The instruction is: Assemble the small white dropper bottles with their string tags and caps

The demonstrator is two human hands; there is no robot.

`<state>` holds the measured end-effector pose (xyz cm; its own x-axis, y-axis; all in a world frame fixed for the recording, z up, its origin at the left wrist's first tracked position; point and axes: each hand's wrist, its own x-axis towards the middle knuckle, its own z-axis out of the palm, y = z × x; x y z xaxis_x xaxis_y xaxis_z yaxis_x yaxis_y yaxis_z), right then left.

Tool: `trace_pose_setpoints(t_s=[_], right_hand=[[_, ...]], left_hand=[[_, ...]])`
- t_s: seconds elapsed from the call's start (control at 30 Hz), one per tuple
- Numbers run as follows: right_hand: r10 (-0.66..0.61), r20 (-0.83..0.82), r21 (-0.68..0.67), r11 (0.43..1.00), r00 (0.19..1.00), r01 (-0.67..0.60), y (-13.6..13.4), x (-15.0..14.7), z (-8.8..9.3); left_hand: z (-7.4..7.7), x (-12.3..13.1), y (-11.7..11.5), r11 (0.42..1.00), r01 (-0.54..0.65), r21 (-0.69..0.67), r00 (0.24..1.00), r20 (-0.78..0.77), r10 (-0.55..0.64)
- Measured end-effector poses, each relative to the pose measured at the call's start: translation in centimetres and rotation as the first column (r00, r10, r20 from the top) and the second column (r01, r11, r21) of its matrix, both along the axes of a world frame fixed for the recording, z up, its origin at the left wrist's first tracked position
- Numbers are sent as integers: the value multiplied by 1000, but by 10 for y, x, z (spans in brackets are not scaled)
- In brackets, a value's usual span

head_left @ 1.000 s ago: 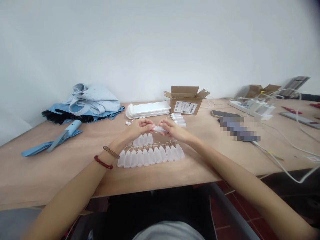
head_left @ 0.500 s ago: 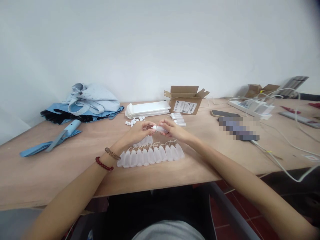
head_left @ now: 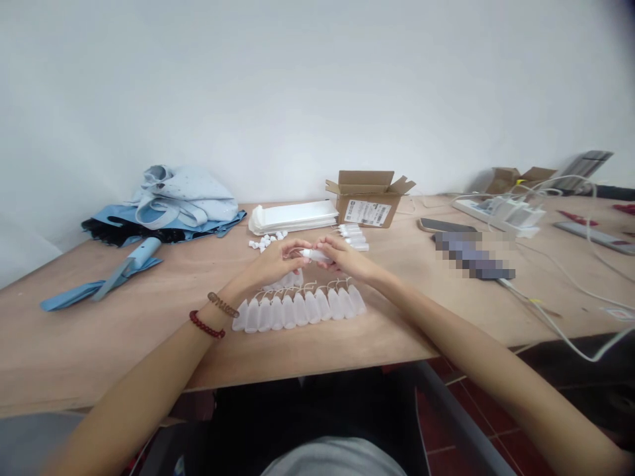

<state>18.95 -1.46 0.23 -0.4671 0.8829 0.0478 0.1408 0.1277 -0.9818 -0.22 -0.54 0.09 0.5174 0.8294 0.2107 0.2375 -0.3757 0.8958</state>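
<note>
One small white tube point(head_left: 312, 254) pinched by the narrow-closed fingers of left hand point(head_left: 274, 262) and right hand point(head_left: 348, 260), one at each end, held just over the table point(head_left: 124, 344), beyond the near row of white pouches point(head_left: 297, 308), nearer than the far cardboard box point(head_left: 370, 199)

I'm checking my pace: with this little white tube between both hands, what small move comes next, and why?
Probably lay the white tube down beside the row of tubes on the table: left hand and right hand both pinch it just above that row.

Packing workshop; plywood bench point(head_left: 99, 344), cardboard box point(head_left: 370, 198), bottle rows point(head_left: 297, 307)
</note>
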Motion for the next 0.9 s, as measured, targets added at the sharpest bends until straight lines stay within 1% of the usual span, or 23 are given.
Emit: trace_pose_setpoints(t_s=[0.13,0.2,0.23,0.3,0.37,0.43,0.5,0.6,0.7,0.8,0.9], right_hand=[[5,-19,-3,1000,1000,-5,0,0,-1],[-9,-1,22,1000,1000,9,1,0,-3],[-26,19,66,998,999,24,1,0,-3],[-85,65,209,975,994,70,4,1,-6],[-152,84,362,925,985,112,7,1,-9],[-197,80,465,875,977,138,12,0,-13],[-215,81,515,845,973,143,14,0,-16],[-215,86,531,836,973,138,15,0,-17],[-228,107,531,836,968,138,13,1,-15],[-239,149,535,836,959,125,11,3,-14],[-237,165,516,848,957,121,11,5,-14]], left_hand=[[0,1,0,997,-37,-69,994,-101,30],[1,0,0,994,-39,-98,995,-97,30],[2,-1,0,993,-41,-112,997,-73,33],[3,-2,1,987,-63,-145,998,-18,61],[4,-3,1,978,-98,-184,994,24,104],[5,-3,1,964,-127,-232,988,52,143],[6,-2,-1,950,-141,-279,984,63,164],[7,-2,-2,943,-130,-305,986,56,154],[4,-3,0,965,-92,-247,992,57,110],[2,-4,1,992,-82,-94,996,9,84],[4,-2,-2,993,-110,51,993,-39,112]])
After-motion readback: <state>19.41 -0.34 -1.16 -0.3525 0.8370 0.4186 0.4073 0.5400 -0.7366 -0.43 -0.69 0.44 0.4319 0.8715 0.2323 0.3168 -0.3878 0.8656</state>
